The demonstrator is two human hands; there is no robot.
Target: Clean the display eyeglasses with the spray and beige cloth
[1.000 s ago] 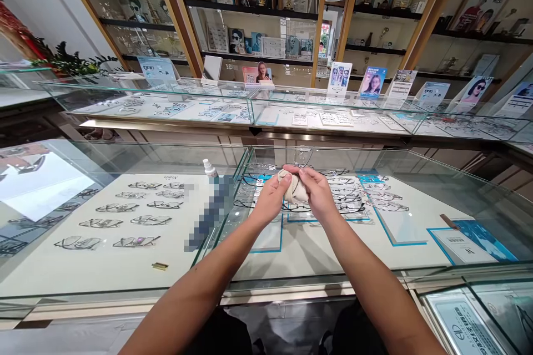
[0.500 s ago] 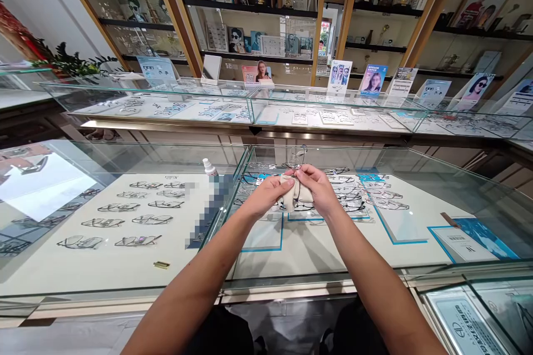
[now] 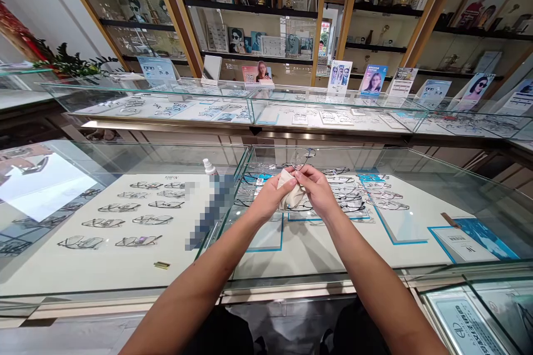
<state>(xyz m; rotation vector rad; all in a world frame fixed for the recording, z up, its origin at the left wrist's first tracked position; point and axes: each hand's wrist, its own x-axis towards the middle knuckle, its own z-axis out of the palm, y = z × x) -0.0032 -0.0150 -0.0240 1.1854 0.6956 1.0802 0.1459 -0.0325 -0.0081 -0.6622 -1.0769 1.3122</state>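
Above the glass counter, my two hands are close together. My left hand (image 3: 267, 197) is closed on a cream cloth (image 3: 293, 197) that hangs below the fingers. My right hand (image 3: 318, 187) pinches a thin-framed pair of eyeglasses (image 3: 307, 153), its thumb beside the cloth. Part of the frame sticks up beyond the fingertips; the rest is hidden by the cloth and fingers. Under the hands, several dark eyeglasses (image 3: 350, 198) lie in rows inside the case.
A white spray bottle (image 3: 209, 167) stands on the counter to the left, near a pixelated patch. Several eyeglasses (image 3: 119, 207) line the left case. A small gold-coloured piece (image 3: 162, 265) lies near the front. Another glass display case (image 3: 250, 105) runs behind.
The eyeglasses have tilted slightly to the right. The cloth has shifted left and bunched up in my left hand, and the dark temple hanging over it no longer shows.
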